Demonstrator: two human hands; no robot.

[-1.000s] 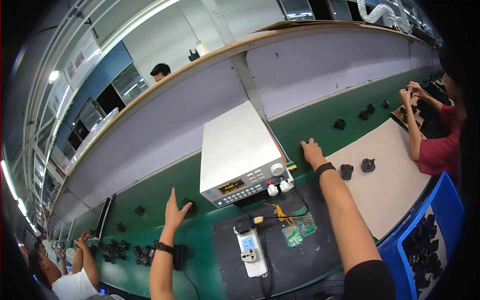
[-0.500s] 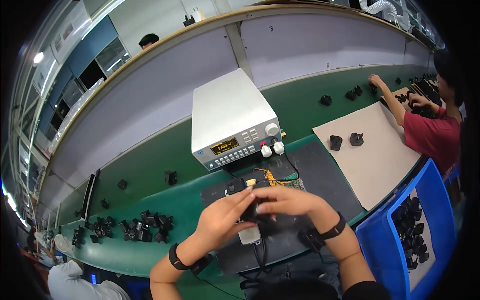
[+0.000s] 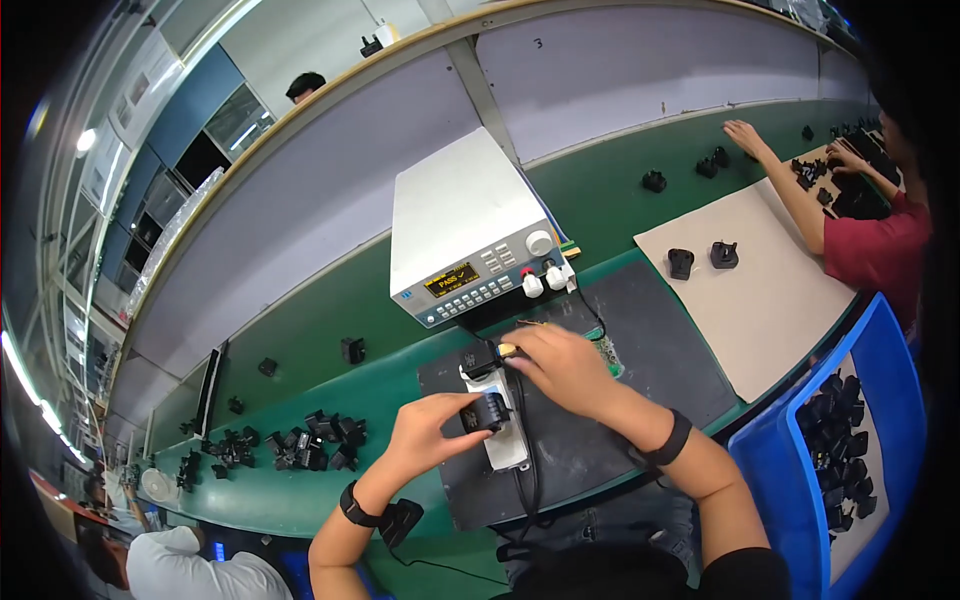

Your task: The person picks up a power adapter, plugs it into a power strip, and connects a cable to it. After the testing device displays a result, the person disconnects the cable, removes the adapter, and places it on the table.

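Note:
My left hand (image 3: 425,437) grips a black plug-in power adapter (image 3: 487,411) between thumb and fingers, over a white power strip (image 3: 512,448). Slots show on the adapter's side. My right hand (image 3: 572,372) pinches a small yellow connector (image 3: 507,350) against another black adapter (image 3: 478,358) at the far end of the strip. Whether the connector sits fully in that adapter cannot be made out. Black cables run beside the strip on a dark mat (image 3: 655,320). Partly hidden behind my right hand lies a green circuit board (image 3: 609,356).
A white bench tester (image 3: 465,215) with a lit screen stands behind the mat. Black adapters (image 3: 310,445) are piled at left. Two more adapters lie on a beige sheet (image 3: 755,320) at right, beside a blue bin (image 3: 762,470) of adapters. A co-worker's arm (image 3: 790,195) reaches in at far right.
My hands, close together before, have moved apart. The left now shows the adapter lower left; the right has gone forward to the yellow connector. The co-worker's hand has lifted from the adapters.

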